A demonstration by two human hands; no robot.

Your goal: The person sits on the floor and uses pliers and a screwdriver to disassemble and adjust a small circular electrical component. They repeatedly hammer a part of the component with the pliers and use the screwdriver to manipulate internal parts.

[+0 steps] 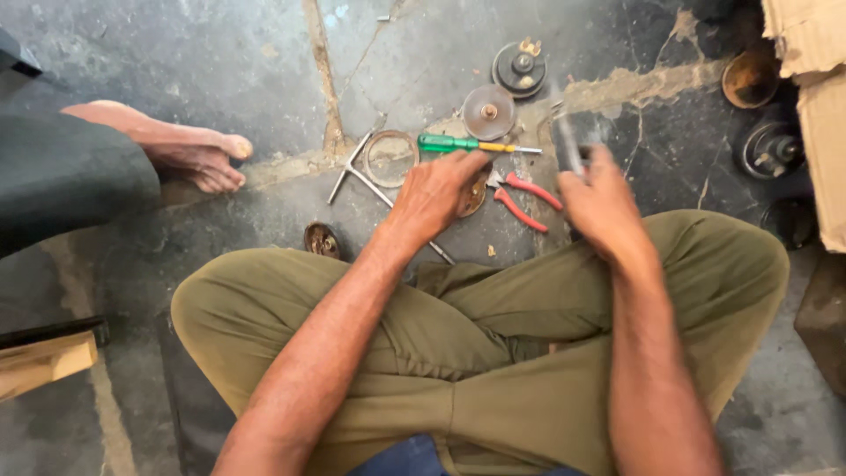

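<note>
I sit cross-legged on a dark cracked floor in olive trousers. My left hand reaches down over a round brownish metal part on the floor, fingertips next to a green-handled screwdriver. My right hand is raised and closed around a grey metal tool or part that is blurred by motion. Red-handled pliers lie on the floor between the two hands.
A T-shaped metal wrench, a thin ring, two round disc parts and a small rusty cap lie ahead. Another person's bare foot rests at left. Round parts and cardboard sit at right.
</note>
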